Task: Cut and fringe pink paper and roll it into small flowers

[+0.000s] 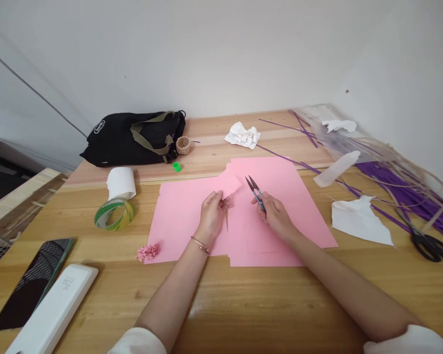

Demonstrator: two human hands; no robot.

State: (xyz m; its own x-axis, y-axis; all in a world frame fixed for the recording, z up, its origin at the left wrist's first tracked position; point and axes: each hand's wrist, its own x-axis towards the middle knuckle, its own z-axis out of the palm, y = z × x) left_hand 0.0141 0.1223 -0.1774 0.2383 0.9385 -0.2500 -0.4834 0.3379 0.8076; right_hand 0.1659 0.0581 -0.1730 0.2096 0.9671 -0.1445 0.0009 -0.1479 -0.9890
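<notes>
One wooden table (280, 314) lay beneath everything. One black fabric bag (112, 142) with olive straps rested at its back left. Two spreads of pink paper lay side by side: a left spread (180, 211) and a right stack (299, 201), whose staggered edges showed more than one sheet. One bundle of purple strips (409, 189), too many to count, lay at the right, near one pair of black-handled scissors (426, 246). One phone (33, 285) and one white oblong device (55, 309) lay at the left, below one tape roll (102, 216) and one white paper roll (121, 183).

Two hands worked over the pink paper. The right hand (275, 211) gripped one pair of thread snips (256, 191) above the right stack, their dark, pointed blades parted. The left hand (211, 214) pinched one small pink paper piece (229, 184) over the inner edges of both spreads; it was plain, straight-edged and angular, with one corner toward the snips but apart from them.

Smaller still were one woven basket (183, 145), one fringed pink tuft (148, 252) and one green cap (176, 166).
</notes>
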